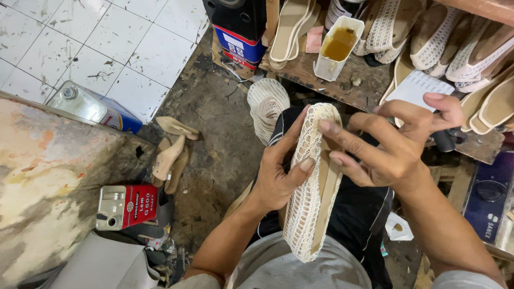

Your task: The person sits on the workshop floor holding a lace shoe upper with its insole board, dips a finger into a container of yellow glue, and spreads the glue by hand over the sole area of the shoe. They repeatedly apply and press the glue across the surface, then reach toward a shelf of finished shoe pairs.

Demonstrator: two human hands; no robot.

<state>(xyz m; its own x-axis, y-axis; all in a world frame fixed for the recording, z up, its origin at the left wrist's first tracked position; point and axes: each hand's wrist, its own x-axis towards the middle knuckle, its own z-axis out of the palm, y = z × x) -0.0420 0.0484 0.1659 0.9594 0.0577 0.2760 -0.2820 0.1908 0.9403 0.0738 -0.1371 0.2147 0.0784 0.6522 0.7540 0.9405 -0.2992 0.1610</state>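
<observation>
**Both hands on a crocheted shoe upper**

The left hand's fingers [300, 166] are closed around the cream crochet-mesh shoe upper [309, 187], which is stretched over a tan insole and held sole-up above the lap. The right hand [391, 144] lays spread fingers on the insole, pressing near the toe. This looks like the mesh edge being smoothed onto the insole; the next move calls for firm, even pressure along the rim. More mesh uppers [266, 107] lie behind on the floor, and a glue cup [336, 48] stands on the wooden surface [321, 80].

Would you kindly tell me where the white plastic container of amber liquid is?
In the head view, the white plastic container of amber liquid stands top centre on the dark wooden bench, between the blue-and-red can and stacked cream mesh shoe uppers.
</observation>
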